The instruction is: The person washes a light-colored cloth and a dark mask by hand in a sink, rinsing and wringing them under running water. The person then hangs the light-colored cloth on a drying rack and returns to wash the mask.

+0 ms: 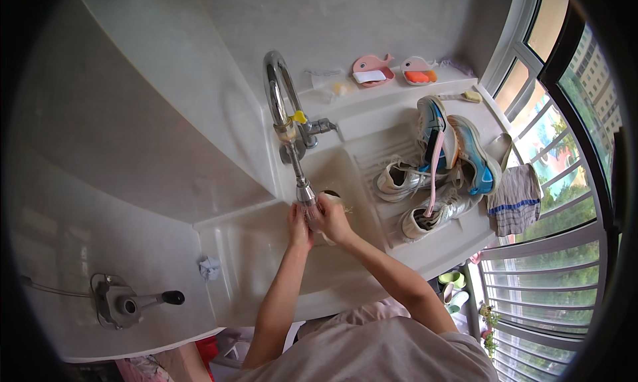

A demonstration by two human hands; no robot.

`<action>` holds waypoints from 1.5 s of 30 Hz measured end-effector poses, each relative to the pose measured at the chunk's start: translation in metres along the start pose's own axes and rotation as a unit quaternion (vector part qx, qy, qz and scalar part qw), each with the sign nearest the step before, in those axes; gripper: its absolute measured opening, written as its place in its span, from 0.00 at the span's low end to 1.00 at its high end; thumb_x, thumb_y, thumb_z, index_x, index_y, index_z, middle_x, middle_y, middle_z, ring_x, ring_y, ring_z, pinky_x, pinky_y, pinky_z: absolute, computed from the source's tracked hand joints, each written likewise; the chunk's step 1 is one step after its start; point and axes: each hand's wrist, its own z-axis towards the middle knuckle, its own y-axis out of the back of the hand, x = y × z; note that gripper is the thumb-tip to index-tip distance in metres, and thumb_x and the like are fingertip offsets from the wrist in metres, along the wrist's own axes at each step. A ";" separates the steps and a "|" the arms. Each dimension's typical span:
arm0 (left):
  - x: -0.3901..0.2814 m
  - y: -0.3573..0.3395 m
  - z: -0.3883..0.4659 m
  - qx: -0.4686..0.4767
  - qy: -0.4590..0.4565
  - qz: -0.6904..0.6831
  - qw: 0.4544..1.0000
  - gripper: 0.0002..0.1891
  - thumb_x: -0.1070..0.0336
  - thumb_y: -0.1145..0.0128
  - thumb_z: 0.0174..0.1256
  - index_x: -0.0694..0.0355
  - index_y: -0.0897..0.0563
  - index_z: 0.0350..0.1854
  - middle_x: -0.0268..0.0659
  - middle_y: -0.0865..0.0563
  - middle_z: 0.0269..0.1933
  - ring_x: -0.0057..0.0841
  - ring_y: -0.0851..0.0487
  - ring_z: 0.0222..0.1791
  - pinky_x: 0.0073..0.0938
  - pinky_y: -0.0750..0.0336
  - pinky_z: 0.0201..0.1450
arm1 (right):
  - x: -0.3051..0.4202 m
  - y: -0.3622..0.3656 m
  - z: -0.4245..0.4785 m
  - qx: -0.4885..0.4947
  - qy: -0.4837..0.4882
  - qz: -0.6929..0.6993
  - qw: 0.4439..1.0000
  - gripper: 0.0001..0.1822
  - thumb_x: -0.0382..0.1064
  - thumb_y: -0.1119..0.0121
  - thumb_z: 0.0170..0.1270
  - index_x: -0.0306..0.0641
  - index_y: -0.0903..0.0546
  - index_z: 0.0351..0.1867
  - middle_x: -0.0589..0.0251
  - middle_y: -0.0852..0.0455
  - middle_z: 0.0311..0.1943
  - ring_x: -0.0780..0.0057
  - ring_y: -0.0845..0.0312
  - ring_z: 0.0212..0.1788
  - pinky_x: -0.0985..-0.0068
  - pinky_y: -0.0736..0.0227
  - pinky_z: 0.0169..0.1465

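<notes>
Both my hands are together in the white sink basin (339, 272), right under the chrome spray head (305, 192) of the tap. Water runs from it between them. My left hand (300, 230) is at the left of the stream, its palm turned inward. On the other side, my right hand (335, 220) curls close to the stream, its fingers partly hidden. Something pale shows just below my right hand, but I cannot tell what it is or whether either hand grips it. The curved chrome faucet (274, 83) with a yellow lever (299, 116) rises behind.
On the ribbed washboard (369, 157) at the right lie white sneakers (394, 182), blue-and-white sneakers (478, 157) and a pink-handled brush (434, 177). A grey cloth (516, 202) hangs over the edge. Whale-shaped soap dishes (374, 63) stand on the back ledge. A window (543, 127) borders the right.
</notes>
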 end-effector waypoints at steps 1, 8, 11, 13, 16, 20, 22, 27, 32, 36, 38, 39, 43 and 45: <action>0.019 0.008 0.002 0.053 0.014 -0.112 0.992 0.15 0.50 0.57 0.74 0.55 0.23 0.41 0.28 0.20 0.35 0.20 0.21 0.37 0.27 0.26 0.40 | -0.001 -0.016 -0.012 -0.010 0.129 -0.046 0.990 0.11 0.40 0.36 0.60 0.36 0.25 0.32 0.50 0.22 0.20 0.51 0.23 0.23 0.64 0.29 0.29; 0.034 -0.051 0.003 0.083 -0.011 -0.437 0.896 0.19 0.45 0.60 0.72 0.55 0.24 0.37 0.32 0.20 0.35 0.28 0.20 0.36 0.33 0.24 0.40 | 0.004 -0.012 0.009 -0.060 0.026 -0.172 0.983 0.14 0.45 0.38 0.58 0.37 0.24 0.23 0.48 0.20 0.18 0.47 0.22 0.22 0.58 0.26 0.29; 0.031 -0.003 0.004 0.234 0.169 -0.348 0.892 0.18 0.45 0.57 0.70 0.56 0.24 0.36 0.33 0.19 0.37 0.28 0.19 0.37 0.36 0.23 0.39 | 0.033 -0.020 -0.016 -0.020 0.115 -0.182 0.976 0.14 0.43 0.36 0.55 0.36 0.22 0.21 0.47 0.21 0.17 0.47 0.22 0.22 0.58 0.25 0.30; 0.026 -0.006 0.008 -0.019 0.170 -0.222 0.960 0.18 0.46 0.57 0.70 0.55 0.24 0.36 0.33 0.19 0.37 0.28 0.19 0.37 0.36 0.23 0.38 | 0.003 -0.014 0.007 -0.005 0.035 -0.168 0.985 0.10 0.40 0.37 0.50 0.35 0.21 0.25 0.43 0.21 0.20 0.42 0.23 0.28 0.53 0.29 0.33; 0.000 -0.047 -0.002 -0.059 0.188 -0.174 0.965 0.13 0.52 0.55 0.69 0.55 0.25 0.37 0.32 0.19 0.34 0.27 0.18 0.36 0.33 0.23 0.36 | 0.010 -0.003 0.025 -0.081 -0.016 -0.188 0.979 0.10 0.41 0.37 0.50 0.35 0.21 0.22 0.45 0.20 0.20 0.46 0.21 0.26 0.56 0.28 0.32; 0.023 -0.026 -0.001 0.296 -0.031 -0.452 0.841 0.14 0.49 0.55 0.70 0.54 0.25 0.41 0.32 0.19 0.39 0.26 0.19 0.41 0.31 0.23 0.43 | 0.020 -0.030 -0.011 -0.037 0.115 -0.151 0.981 0.12 0.42 0.36 0.52 0.35 0.21 0.19 0.47 0.20 0.19 0.48 0.21 0.24 0.58 0.26 0.30; -0.005 -0.043 -0.006 -0.125 0.217 -0.154 0.956 0.14 0.49 0.55 0.70 0.54 0.24 0.41 0.30 0.19 0.38 0.24 0.19 0.39 0.33 0.23 0.41 | 0.001 -0.011 0.008 -0.020 0.033 -0.211 0.977 0.10 0.42 0.37 0.53 0.38 0.18 0.23 0.48 0.19 0.19 0.48 0.21 0.24 0.57 0.27 0.30; 0.013 -0.016 0.007 0.142 0.157 -0.235 0.949 0.17 0.44 0.54 0.70 0.53 0.24 0.44 0.30 0.19 0.40 0.24 0.20 0.41 0.32 0.23 0.41 | 0.021 -0.025 -0.004 -0.076 0.086 -0.159 0.981 0.09 0.39 0.37 0.50 0.36 0.22 0.21 0.47 0.21 0.18 0.46 0.22 0.23 0.57 0.28 0.28; -0.018 -0.057 -0.015 -0.123 0.265 -0.035 0.956 0.16 0.44 0.50 0.70 0.50 0.26 0.44 0.30 0.20 0.39 0.20 0.21 0.38 0.30 0.25 0.38 | -0.015 0.004 0.028 -0.084 0.035 -0.203 0.975 0.14 0.44 0.40 0.59 0.36 0.23 0.23 0.48 0.20 0.19 0.45 0.24 0.24 0.58 0.30 0.28; -0.031 -0.036 -0.032 -0.001 0.195 0.030 0.980 0.17 0.55 0.46 0.71 0.56 0.27 0.57 0.31 0.20 0.47 0.19 0.21 0.43 0.28 0.25 0.46 | -0.032 0.022 0.026 0.050 -0.301 0.201 0.931 0.21 0.52 0.47 0.70 0.34 0.18 0.34 0.63 0.19 0.23 0.76 0.23 0.29 0.71 0.28 0.34; -0.041 -0.033 -0.035 0.027 0.142 0.077 0.987 0.15 0.60 0.48 0.72 0.59 0.25 0.56 0.31 0.19 0.44 0.18 0.20 0.41 0.25 0.24 0.44 | -0.017 0.014 -0.001 0.087 -0.314 0.401 0.856 0.20 0.51 0.48 0.71 0.35 0.18 0.36 0.69 0.20 0.24 0.82 0.27 0.28 0.77 0.30 0.32; -0.044 -0.030 -0.037 0.021 0.120 0.106 0.987 0.13 0.62 0.48 0.72 0.60 0.24 0.54 0.32 0.19 0.44 0.18 0.20 0.41 0.24 0.23 0.43 | -0.011 0.021 -0.002 0.109 -0.243 0.301 0.916 0.19 0.50 0.48 0.71 0.34 0.18 0.36 0.69 0.20 0.24 0.83 0.27 0.27 0.77 0.30 0.31; -0.038 -0.030 -0.040 -0.073 0.040 0.204 0.975 0.08 0.65 0.52 0.74 0.61 0.21 0.41 0.28 0.20 0.35 0.15 0.21 0.33 0.18 0.24 0.35 | -0.014 0.027 -0.005 0.031 -0.108 0.066 0.991 0.15 0.44 0.40 0.67 0.33 0.20 0.31 0.63 0.22 0.19 0.80 0.31 0.22 0.74 0.33 0.26; -0.017 -0.013 -0.023 -0.131 0.035 0.260 0.956 0.11 0.60 0.54 0.74 0.61 0.21 0.39 0.28 0.21 0.34 0.14 0.22 0.30 0.19 0.26 0.31 | -0.011 0.003 -0.014 -0.087 -0.044 -0.035 0.995 0.15 0.45 0.36 0.63 0.32 0.21 0.29 0.57 0.25 0.16 0.76 0.32 0.20 0.71 0.33 0.26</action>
